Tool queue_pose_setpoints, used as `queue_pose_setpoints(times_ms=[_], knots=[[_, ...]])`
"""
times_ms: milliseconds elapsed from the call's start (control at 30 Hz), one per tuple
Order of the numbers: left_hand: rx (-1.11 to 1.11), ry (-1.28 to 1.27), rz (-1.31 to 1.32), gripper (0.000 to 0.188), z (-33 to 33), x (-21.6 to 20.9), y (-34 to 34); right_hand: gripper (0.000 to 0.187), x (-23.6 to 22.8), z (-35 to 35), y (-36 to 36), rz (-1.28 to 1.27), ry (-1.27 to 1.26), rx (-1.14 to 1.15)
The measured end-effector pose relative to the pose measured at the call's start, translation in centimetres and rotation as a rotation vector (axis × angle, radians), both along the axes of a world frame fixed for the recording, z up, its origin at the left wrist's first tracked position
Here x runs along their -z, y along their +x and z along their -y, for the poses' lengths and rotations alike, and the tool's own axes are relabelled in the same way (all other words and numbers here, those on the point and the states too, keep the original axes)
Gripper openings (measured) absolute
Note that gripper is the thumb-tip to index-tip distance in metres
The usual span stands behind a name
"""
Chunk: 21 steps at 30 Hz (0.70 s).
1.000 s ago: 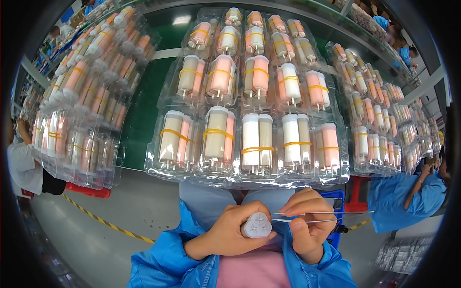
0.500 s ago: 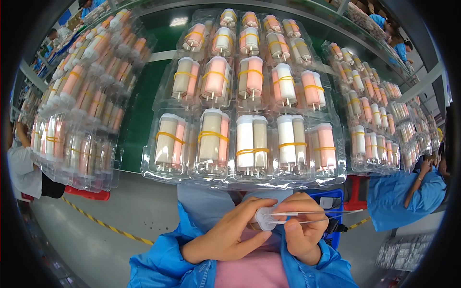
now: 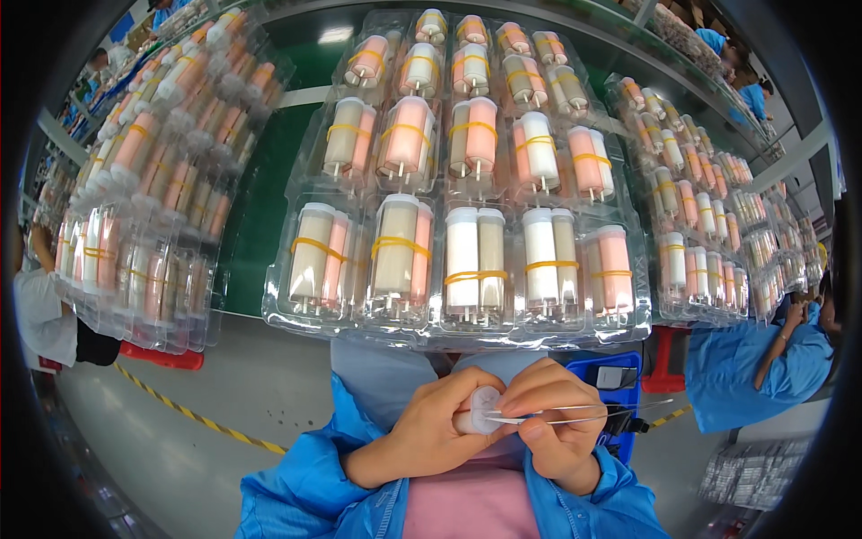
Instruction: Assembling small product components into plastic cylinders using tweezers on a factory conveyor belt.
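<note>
My left hand (image 3: 409, 440) is closed around a small white cylinder with a translucent round cap (image 3: 486, 409), its capped end turned toward my right hand. Slim metal tweezers (image 3: 584, 412) are pinched in my right hand (image 3: 558, 427), their tips at the cap's face. What the tips grip, if anything, is too small to make out. Just beyond my hands lies a clear plastic tray (image 3: 413, 340), with rows of pink, white and grey cylinders (image 3: 396, 247) bundled in yellow rubber bands.
Stacked trays of similar cylinders stand left (image 3: 135, 260) and right (image 3: 696, 242) on the green bench (image 3: 247, 260). A blue crate (image 3: 584, 370) sits beyond my right hand. Co-workers in blue (image 3: 750, 368) and in white (image 3: 45, 314) are at the sides.
The tweezers' tips have come closer together at the cap, and my right hand has shifted slightly left. The capped cylinder has tilted a little in my left hand.
</note>
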<state>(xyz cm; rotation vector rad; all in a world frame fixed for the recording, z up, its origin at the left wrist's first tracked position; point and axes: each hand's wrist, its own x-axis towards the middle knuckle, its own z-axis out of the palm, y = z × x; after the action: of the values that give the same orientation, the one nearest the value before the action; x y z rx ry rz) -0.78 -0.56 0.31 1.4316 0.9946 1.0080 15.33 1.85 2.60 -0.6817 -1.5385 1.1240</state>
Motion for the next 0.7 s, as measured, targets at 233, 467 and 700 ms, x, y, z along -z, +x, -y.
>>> queue_pose_setpoints(times_ms=[233, 467, 700], knots=[[-0.021, -0.009, 0.033, 0.033, 0.14, 0.1, 0.05, 0.011, -0.11, -0.22, 0.03, 0.021, 0.01, -0.041], [-0.014, -0.001, 0.034, 0.034, 0.07, 0.06, -0.03, 0.012, -0.06, -0.33, 0.08, 0.024, 0.021, -0.051], [-0.018, 0.029, 0.015, 0.033, -0.02, -0.04, -0.01, 0.011, -0.11, -0.39, 0.04, 0.048, 0.036, -0.047]])
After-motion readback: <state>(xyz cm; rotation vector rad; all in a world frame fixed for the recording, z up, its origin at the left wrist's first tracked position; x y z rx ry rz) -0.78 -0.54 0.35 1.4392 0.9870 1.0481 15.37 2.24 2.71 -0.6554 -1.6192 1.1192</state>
